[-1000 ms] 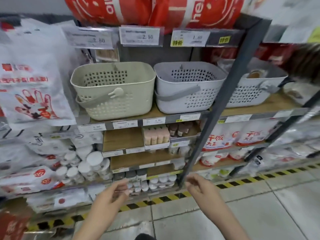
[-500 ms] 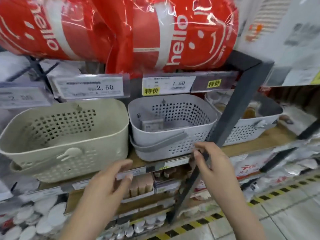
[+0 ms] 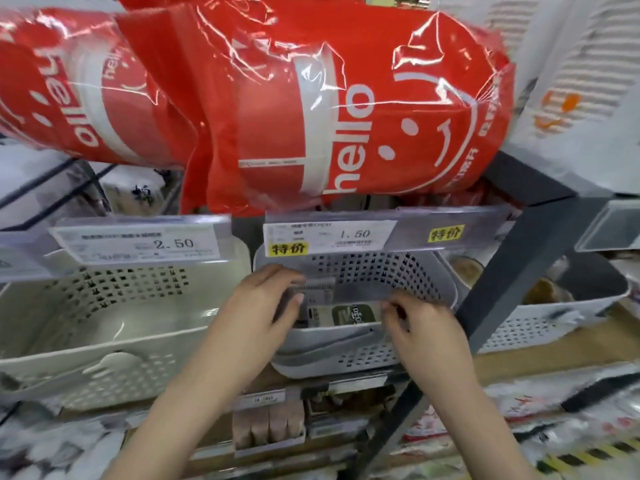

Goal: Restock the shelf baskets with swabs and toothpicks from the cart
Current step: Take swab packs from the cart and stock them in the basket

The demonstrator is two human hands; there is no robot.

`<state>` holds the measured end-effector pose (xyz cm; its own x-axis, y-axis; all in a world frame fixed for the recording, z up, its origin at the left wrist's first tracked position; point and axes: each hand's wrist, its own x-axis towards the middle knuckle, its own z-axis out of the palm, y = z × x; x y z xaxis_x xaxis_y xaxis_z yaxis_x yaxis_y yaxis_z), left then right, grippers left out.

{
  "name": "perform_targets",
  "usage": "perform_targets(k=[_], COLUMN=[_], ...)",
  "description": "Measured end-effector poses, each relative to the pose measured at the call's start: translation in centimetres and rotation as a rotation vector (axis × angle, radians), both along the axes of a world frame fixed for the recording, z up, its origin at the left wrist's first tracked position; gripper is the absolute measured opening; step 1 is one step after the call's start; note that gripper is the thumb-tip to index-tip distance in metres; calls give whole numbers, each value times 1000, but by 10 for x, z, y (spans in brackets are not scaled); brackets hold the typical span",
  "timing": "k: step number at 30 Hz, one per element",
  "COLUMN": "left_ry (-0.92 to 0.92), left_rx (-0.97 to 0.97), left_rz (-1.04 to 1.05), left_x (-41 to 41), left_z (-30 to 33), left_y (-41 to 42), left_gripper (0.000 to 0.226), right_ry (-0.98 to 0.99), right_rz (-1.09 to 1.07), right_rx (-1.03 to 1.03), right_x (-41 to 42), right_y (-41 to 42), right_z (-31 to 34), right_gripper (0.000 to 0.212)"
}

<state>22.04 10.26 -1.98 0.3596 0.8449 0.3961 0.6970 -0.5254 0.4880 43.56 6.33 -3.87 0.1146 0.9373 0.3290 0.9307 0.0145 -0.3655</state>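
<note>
Three perforated baskets stand in a row on the shelf, and the middle grey basket (image 3: 363, 355) serves as landmark. Left of it sits the cream basket (image 3: 104, 341); right of it, behind a dark upright post (image 3: 512, 271), a white basket (image 3: 540, 327). Both hands reach over the grey basket's front rim. The left hand (image 3: 263, 306) curls its fingers round a small pack (image 3: 317, 289) inside. The right hand (image 3: 419, 323) is blurred; whether its curled fingers hold anything cannot be told. One dark-labelled pack (image 3: 353, 313) lies between the hands. Two price tags hang above.
</note>
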Motion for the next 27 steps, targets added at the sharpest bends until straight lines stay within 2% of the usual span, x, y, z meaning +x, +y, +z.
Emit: perform_targets(k=[4,7,10,13,16,22,25,27], left_ry=[118,335,504,700,852,782,670,603], left_rx=[-151,-256,-373,-325,-348,-450,-412,-491], left_rz=[-51,-84,-133,-130,-99,9,56,78], left_x=[20,40,54,62,70,74,73,69], left_z=[6,8,2,-9,-15,-37,-37,-38], left_y=[29,54,81,102,106,104,104,106], left_gripper=[28,32,40,47,47,29,22,13], right_ry=[23,28,63,20,-137,-411,-497,-493], right_rz=[13,61,146,237,311,337,300,260], right_rx=[-140,-274,-511,-757,-893,-1006,-1112,-1162], right_x=[5,8,12,12,10,-7,-11,-10], right_y=[5,12,28,50,71,103,116,124], right_z=[11,19,30,43,46,10,2,2], right_gripper=[16,14,16,44,70,71,55,51])
